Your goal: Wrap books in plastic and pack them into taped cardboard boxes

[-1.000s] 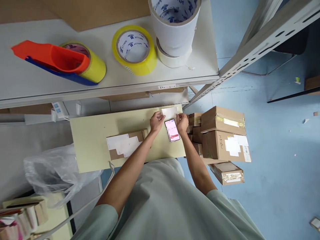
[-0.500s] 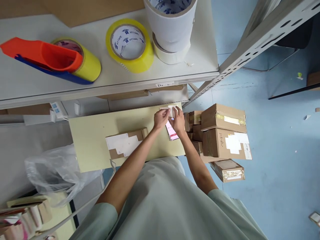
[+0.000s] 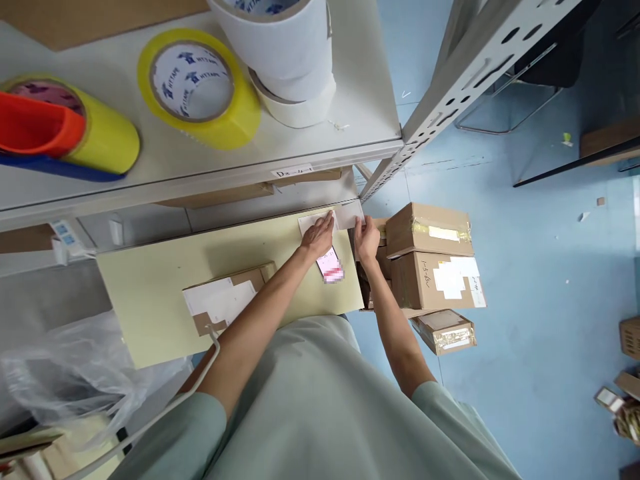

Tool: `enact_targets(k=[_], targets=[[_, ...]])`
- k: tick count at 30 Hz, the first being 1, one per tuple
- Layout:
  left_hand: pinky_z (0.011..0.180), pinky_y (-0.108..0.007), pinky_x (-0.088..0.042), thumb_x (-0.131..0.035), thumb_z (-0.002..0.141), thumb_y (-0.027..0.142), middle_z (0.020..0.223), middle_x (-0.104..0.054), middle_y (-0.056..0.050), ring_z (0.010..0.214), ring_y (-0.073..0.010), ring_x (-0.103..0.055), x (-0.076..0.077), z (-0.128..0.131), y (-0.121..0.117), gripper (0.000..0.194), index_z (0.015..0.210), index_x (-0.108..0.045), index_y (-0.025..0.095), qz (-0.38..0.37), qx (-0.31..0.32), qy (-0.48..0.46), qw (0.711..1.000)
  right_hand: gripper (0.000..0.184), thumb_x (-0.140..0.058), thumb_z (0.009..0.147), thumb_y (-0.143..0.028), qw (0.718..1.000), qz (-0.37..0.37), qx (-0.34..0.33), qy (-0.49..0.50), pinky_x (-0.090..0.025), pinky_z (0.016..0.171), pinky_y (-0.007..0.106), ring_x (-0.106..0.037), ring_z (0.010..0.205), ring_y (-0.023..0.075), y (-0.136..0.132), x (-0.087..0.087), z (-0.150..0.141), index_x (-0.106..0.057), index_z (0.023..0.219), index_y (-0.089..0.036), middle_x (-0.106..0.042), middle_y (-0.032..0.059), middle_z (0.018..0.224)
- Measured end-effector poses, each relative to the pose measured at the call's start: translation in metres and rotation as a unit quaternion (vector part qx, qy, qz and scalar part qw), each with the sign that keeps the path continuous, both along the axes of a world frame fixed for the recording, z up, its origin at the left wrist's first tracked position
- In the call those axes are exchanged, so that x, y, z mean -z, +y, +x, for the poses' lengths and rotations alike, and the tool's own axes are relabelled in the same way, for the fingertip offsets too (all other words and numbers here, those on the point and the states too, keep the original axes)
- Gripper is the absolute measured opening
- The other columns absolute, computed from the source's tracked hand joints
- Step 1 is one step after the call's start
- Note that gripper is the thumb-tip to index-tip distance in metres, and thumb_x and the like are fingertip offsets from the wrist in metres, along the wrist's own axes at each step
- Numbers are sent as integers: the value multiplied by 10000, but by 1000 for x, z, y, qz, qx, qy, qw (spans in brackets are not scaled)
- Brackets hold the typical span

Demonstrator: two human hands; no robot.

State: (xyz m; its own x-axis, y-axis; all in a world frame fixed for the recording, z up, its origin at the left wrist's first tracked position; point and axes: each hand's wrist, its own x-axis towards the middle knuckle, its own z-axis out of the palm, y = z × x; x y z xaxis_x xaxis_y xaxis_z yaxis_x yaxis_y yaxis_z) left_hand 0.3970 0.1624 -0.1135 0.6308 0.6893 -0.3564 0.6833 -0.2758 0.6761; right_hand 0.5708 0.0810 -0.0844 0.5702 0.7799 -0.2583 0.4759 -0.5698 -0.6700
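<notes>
pressing on white paper [image 3: 349, 215] with open left hand [image 3: 318, 238] near the table's [image 3: 150, 287] far right corner; pinching the paper's right edge with right hand [image 3: 367, 239], near a phone [image 3: 331, 265].

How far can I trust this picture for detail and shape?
Head view: mosaic blocks mask the lower phone screen; faint shadow on the tabletop; wide-angle stretch on the tape rolls up top; print on the paper slips unreadable.

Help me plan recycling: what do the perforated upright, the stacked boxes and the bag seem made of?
Perforated upright: probably painted metal, smooth grey, with punched slots.
Stacked boxes: matte brown cardboard, with folded edges and tape.
Bag: apparently glossy clear plastic film, crinkled and see-through.
</notes>
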Motion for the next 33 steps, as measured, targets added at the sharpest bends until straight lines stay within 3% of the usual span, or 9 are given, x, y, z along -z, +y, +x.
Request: enact_targets(k=[4, 9, 14, 19, 23, 26, 28, 30, 33], targets=[[1260, -589, -463, -565, 878, 114, 1835, -346, -160, 1556, -441, -432, 8, 6, 4, 793, 1668, -506, 84, 11, 33, 48, 998, 403, -443, 1170, -511, 1000, -22, 12, -14, -537, 828, 343, -777, 885, 308, 2, 13, 4, -668, 1010, -216, -807, 135, 927], [1230, -581, -495, -607, 873, 133, 1834, -355, -136, 1538, -444, -427, 7, 8, 5, 853, 1713, -461, 143, 19, 41, 61, 997, 367, -508, 1142, -491, 1000, -22, 21, 2, -534, 801, 329, -770, 858, 302, 3, 31, -5, -659, 929, -233, -796, 124, 864], [1203, -595, -511, -624, 852, 139, 1861, -289, -137, 1558, -462, -414, 6, 5, 7, 845, 1685, -487, 125, 15, 62, 86, 994, 363, -508, 1132, -475, 996, -22, 84, 18, -558, 852, 369, -774, 886, 332, -11, 29, -6, -656, 896, -242, -804, 130, 867], [1208, -588, -507, -690, 862, 188, 1856, -298, -153, 1576, -474, -410, 4, 11, 10, 783, 1628, -537, 139, -13, 36, 83, 996, 356, -501, 1123, -469, 983, -42, 177, 0, -556, 873, 405, -766, 921, 362, -41, 1, 7, -662, 915, -229, -801, 167, 933], [1272, -563, -458, -671, 861, 169, 1866, -258, -162, 1645, -455, -372, -12, 19, 11, 834, 1674, -492, 116, -83, -23, 81, 993, 437, -484, 1112, -587, 984, 29, 175, 23, -536, 783, 360, -726, 783, 291, -61, -34, 1, -601, 853, -256, -791, 113, 856], [1304, -519, -418, -661, 883, 192, 1827, -333, -211, 1637, -427, -420, -30, 7, -2, 864, 1710, -435, 90, -137, -114, 20, 984, 505, -511, 1077, -691, 981, 97, 151, 66, -524, 746, 330, -717, 762, 260, -73, -63, -15, -577, 826, -258, -784, 78, 819], [1234, -511, -491, -669, 907, 265, 1716, -510, -250, 1540, -408, -553, -45, -12, -21, 823, 1684, -463, 89, -188, -194, -47, 962, 522, -542, 1056, -723, 976, 129, 130, 115, -528, 751, 321, -728, 785, 250, -80, -79, -28, -593, 844, -249, -797, 68, 836], [1123, -491, -578, -682, 930, 388, 1547, -686, -230, 1380, -360, -690, -62, -37, -46, 744, 1613, -543, 127, -251, -260, -139, 922, 528, -576, 1038, -735, 969, 141, 113, 166, -538, 766, 321, -735, 791, 244, -85, -91, -41, -609, 853, -242, -803, 61, 833], [999, -460, -628, -751, 891, 584, 1290, -817, -194, 1136, -314, -795, -94, -77, -83, 667, 1398, -702, 153, -294, -332, -221, 868, 528, -623, 1015, -735, 957, 151, 95, 228, -546, 769, 329, -735, 766, 237, -89, -101, -60, -616, 833, -239, -790, 51, 786]])
